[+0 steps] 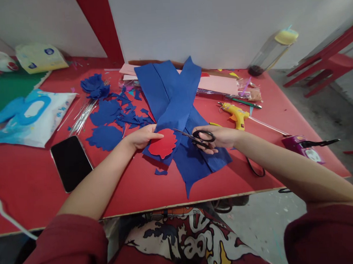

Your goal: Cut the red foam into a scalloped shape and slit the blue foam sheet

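My left hand (144, 137) pinches a red scalloped leaf-shaped template (163, 143) flat against a strip of blue felt-like sheet (176, 104), thumb on top. In my right hand (214, 138) is a pair of black-handled scissors (204, 137), fingers through the loops. Their blades point left and reach the sheet by the template's upper right edge. More long blue strips lie crossed underneath and behind. Left of my left hand rest cut blue petal shapes (104, 137) and several loose blue scraps (131, 114). A small blue offcut (161, 172) lies just below the template.
On the red table (129, 193) a phone (71, 163) and a wipes packet (35, 115) lie left. A blue flower (94, 86) and silver wire stems (85, 115) are behind. At right are a yellow glue gun (236, 115), a purple box (302, 147) and a clear bottle (273, 50).
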Tool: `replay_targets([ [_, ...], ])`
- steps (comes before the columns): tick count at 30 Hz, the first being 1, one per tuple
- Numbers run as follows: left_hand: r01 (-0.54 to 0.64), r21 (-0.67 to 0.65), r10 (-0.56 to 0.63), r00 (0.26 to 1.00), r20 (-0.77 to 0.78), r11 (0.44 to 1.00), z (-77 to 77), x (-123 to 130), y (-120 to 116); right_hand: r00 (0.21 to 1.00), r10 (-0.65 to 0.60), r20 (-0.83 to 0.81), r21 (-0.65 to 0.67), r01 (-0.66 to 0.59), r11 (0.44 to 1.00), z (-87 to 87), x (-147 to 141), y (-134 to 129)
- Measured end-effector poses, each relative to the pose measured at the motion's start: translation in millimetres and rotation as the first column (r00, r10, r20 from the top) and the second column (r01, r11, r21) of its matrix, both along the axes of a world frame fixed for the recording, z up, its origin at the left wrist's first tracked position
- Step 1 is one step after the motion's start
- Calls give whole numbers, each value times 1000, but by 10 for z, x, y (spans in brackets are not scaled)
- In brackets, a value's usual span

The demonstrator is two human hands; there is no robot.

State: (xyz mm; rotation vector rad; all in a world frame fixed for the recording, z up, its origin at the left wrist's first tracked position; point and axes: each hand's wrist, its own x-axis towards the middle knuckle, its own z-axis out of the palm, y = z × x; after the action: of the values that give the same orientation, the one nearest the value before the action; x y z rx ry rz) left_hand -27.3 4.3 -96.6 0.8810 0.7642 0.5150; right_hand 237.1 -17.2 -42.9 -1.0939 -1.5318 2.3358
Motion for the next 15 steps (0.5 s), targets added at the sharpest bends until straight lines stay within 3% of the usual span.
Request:
replay_targets([
  [15,5,-8,-4,1000,16,1000,33,15,-14,999,-24,-49,-61,21,998,-29,-55,-11],
])
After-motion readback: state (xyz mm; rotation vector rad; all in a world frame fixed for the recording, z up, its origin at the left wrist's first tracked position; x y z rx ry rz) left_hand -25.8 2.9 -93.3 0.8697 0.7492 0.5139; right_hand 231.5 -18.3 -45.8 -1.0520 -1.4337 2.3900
